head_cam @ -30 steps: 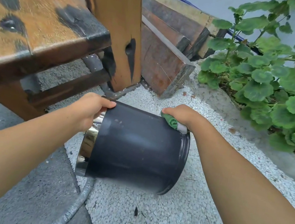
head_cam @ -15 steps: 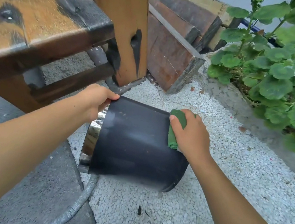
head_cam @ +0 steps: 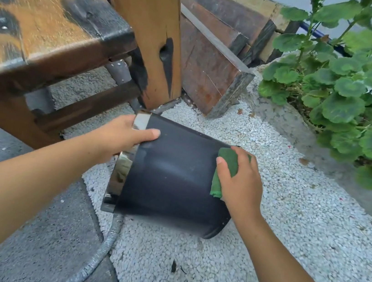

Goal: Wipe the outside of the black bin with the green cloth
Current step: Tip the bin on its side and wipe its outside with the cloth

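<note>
The black bin (head_cam: 170, 177) lies tilted on its side over white gravel, its shiny metal rim (head_cam: 117, 176) pointing left and its base to the right. My left hand (head_cam: 120, 139) grips the rim at the top, thumb lying across the black wall. My right hand (head_cam: 239, 181) presses the folded green cloth (head_cam: 224, 167) flat against the bin's side near the base. Part of the cloth is hidden under my palm.
A worn wooden bench (head_cam: 41, 25) with a thick leg (head_cam: 147, 35) stands just behind the bin. Stacked wooden beams (head_cam: 211, 56) lean at the back. A leafy green plant (head_cam: 354, 92) fills a raised bed on the right. Grey paving (head_cam: 25, 225) lies to the left.
My right hand slid the green cloth from the bin's top edge down onto its side. The bin tipped slightly, its rim end rising. My left hand kept its hold on the rim.
</note>
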A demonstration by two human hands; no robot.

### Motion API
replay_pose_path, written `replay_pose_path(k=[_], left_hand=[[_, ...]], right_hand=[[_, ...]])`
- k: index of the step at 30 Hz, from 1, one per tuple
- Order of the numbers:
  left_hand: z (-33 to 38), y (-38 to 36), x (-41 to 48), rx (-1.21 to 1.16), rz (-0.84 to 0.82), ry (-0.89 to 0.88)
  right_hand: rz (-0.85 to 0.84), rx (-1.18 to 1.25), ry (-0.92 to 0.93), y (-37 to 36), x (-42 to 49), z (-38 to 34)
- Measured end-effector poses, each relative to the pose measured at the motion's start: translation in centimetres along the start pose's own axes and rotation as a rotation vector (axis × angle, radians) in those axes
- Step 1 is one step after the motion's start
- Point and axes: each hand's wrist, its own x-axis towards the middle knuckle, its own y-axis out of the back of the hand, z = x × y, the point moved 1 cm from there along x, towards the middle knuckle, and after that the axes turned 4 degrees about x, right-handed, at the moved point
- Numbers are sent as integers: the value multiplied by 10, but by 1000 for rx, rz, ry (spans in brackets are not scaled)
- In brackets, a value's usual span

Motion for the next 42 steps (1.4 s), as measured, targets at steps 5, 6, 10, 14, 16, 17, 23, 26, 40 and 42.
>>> replay_pose_path(k=[5,6,10,14,16,17,23,26,40,42], left_hand=[[-29,-24,-32,-91,-250,68],[-31,-28,-35,-111,-229,59],[-13,-31,-33,-90,-170,-45],[9,-29,-19,-30,-129,-66],[13,-30,-13,-25,-112,-23],[12,-31,-11,-35,-103,5],[9,-30,2,-84,-48,100],[10,-29,4,-65,-33,112],[13,-37,-5,52,96,43],[13,-39,-9,136,176,2]], right_hand=[[-11,165,-98,13,19,22],[-10,184,-106,13,20,23],[-14,274,-185,16,27,24],[-95,318,-283,15,33,28],[-138,303,-320,11,35,31],[-153,291,-332,9,37,31],[-183,165,-284,3,39,25],[-147,152,-255,1,25,27],[3,195,-208,-5,-56,26],[9,199,-197,-6,-63,25]])
